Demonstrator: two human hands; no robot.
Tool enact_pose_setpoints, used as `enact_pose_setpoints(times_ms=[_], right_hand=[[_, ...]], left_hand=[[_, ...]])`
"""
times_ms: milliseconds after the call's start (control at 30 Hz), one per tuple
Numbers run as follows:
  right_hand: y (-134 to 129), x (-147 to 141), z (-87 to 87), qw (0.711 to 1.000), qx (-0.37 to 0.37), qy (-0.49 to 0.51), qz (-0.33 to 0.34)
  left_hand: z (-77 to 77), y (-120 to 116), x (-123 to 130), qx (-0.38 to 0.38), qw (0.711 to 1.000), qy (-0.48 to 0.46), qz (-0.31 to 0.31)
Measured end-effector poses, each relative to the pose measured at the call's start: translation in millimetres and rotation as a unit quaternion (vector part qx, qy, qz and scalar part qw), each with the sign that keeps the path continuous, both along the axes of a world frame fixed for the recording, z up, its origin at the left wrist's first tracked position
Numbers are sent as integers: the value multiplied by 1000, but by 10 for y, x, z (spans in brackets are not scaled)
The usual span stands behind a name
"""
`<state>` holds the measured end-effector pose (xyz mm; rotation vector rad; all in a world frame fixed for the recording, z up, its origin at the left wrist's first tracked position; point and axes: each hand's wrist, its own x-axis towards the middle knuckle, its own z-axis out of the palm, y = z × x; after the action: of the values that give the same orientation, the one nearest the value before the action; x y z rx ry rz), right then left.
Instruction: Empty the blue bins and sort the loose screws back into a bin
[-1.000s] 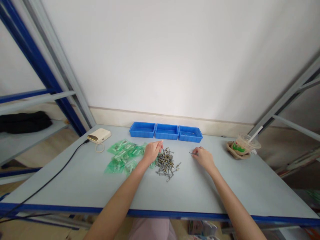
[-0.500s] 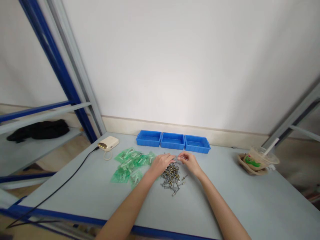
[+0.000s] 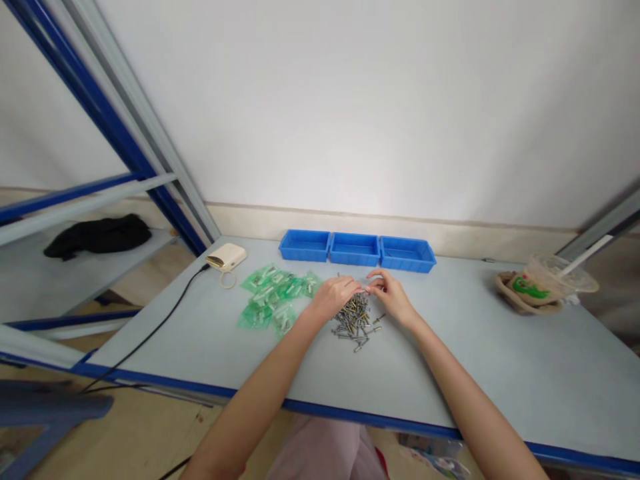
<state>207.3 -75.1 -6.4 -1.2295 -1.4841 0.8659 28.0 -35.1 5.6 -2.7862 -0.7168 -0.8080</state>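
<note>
A loose pile of metal screws or rivets (image 3: 354, 317) lies on the grey table (image 3: 210, 347). Over the pile's back left edge is my left hand (image 3: 336, 297), its fingers closed together. My right hand (image 3: 393, 297) is at the back right of the pile, thumb and forefinger bent inward. Between the fingertips of both hands shows a small clear plastic piece (image 3: 365, 285), too small to make out well. Several green bags (image 3: 270, 293) with small parts inside lie left of my left hand. Three blue trays (image 3: 355, 249) stand in a row behind the hands.
At the left back lies a cream-coloured device (image 3: 227, 256) with a black cable (image 3: 160, 333). A plastic cup with a straw (image 3: 545, 280) sits in a brown holder (image 3: 520, 300) at the right. A black cloth (image 3: 100, 237) lies on the left shelf.
The view has tilted downward, so the table's front edge and my lap now show. Both hands remain close together at the back of the pile.
</note>
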Motion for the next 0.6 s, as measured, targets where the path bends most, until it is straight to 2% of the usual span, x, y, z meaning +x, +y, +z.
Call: enact_pose_setpoints(times_ms=[167, 267, 433, 600], right_hand=[[-37, -11, 34, 1000, 0, -16, -2], [-75, 4, 97, 996, 18, -82, -9], [-151, 19, 192, 948, 92, -299, -54], [-173, 15, 203, 933, 95, -337, -80]], left_hand=[[24, -7, -3, -13, 1000, 11, -1], [29, 1, -2, -22, 999, 21, 13], [-1, 19, 9, -52, 998, 22, 41], [-6, 9, 19, -67, 997, 27, 31]])
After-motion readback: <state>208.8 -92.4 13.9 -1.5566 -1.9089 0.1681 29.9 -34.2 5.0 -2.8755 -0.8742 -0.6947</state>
